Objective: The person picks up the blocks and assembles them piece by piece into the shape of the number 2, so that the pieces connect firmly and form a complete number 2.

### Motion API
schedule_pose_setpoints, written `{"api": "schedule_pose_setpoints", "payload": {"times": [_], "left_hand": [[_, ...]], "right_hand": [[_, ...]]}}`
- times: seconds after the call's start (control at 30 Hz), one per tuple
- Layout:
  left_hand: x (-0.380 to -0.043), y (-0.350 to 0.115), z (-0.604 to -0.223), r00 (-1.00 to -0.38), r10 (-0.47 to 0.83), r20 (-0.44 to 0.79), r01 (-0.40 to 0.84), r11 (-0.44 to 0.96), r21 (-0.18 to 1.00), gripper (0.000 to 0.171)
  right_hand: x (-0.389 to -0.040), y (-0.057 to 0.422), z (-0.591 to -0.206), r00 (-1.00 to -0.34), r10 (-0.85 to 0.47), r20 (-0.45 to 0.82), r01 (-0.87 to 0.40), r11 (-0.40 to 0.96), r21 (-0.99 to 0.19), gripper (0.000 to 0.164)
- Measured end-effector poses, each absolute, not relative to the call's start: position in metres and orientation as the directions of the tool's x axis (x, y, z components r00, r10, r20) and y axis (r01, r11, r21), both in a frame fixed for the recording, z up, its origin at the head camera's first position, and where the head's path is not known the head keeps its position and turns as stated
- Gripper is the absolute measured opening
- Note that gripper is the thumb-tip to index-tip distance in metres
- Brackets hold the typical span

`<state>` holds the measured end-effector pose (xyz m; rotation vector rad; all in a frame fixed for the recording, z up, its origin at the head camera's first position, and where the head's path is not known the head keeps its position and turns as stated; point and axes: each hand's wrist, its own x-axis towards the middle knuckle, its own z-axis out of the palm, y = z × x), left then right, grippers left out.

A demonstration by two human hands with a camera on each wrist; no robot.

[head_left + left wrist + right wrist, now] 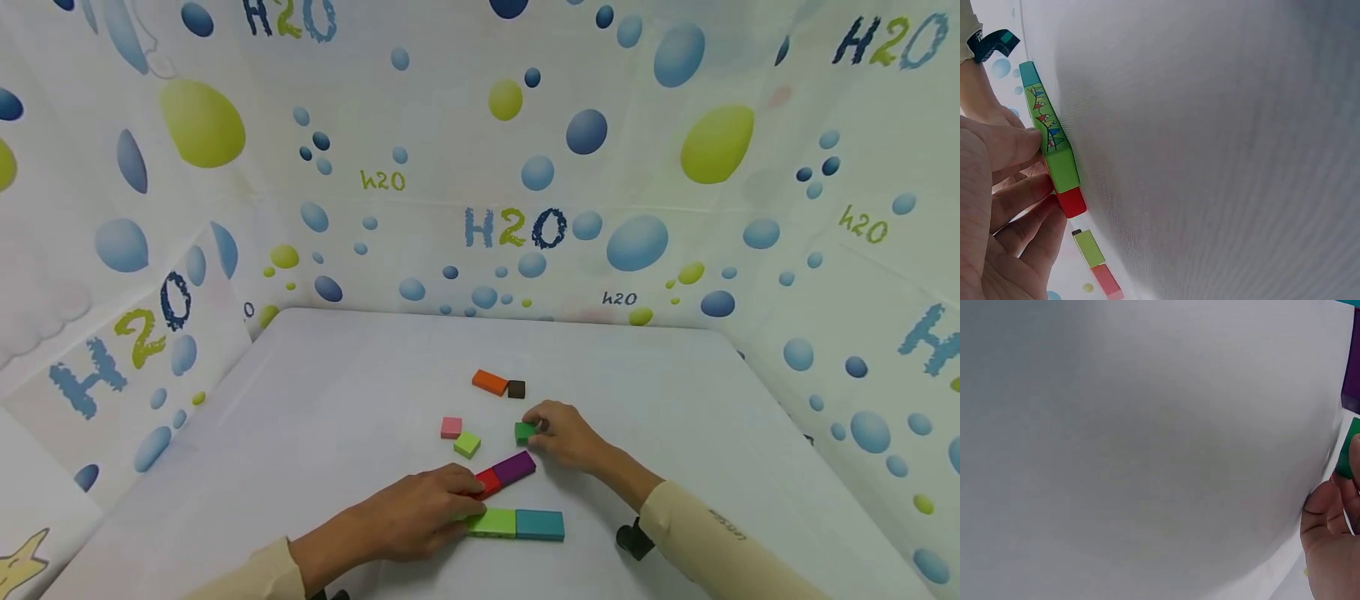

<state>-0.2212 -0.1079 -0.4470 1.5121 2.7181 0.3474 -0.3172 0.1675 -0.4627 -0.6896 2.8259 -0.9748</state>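
Left sleeve (258,579) and right sleeve (727,546) are running in from the bottom edge, closest to the camera. Dark device (636,540) is showing under the right cuff.

Lime bar (497,522) is lying flat on the white table (337,375), front of the layout, with teal bar (540,525) butting its right end. Bunting print (1049,119) is showing on its near side in the left wrist view. Left hand (412,508) is reaching the lime bar's left end: thumb tip touching the bar, fingers slightly bent, a fingertip touching red bar (490,481). Pinch or just contact: can't tell. Red bar is butting purple bar (514,468), the 2 slanting up to the right just behind lime and teal.

Right hand (568,437) is pinching green block (524,433) between thumb and fingers; block is sitting just beyond purple's right end. Left of it, lime block (467,444) and pink block (452,427) are lying just beside each other. Farthest out on the table, orange bar (490,382) and brown block (516,389) are touching. Backdrop (450,175) is showing bubbles and H2O lettering.
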Motion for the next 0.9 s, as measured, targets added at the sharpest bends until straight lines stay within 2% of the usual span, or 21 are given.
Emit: {"api": "schedule_pose_setpoints", "payload": {"times": [0.47, 0.9], "left_hand": [[-0.222, -0.108, -0.45, -0.523, 0.847, 0.098, 0.844, 0.498, 0.2, 0.033], [-0.221, -0.109, -0.45, -0.526, 0.844, 0.105, 0.844, 0.503, 0.185, 0.032]], "right_hand": [[-0.306, 0.189, -0.467, -0.899, -0.429, 0.086, -0.39, 0.697, -0.602, 0.027], [-0.298, 0.186, -0.471, -0.905, -0.416, 0.092, -0.38, 0.69, -0.616, 0.028]]}}
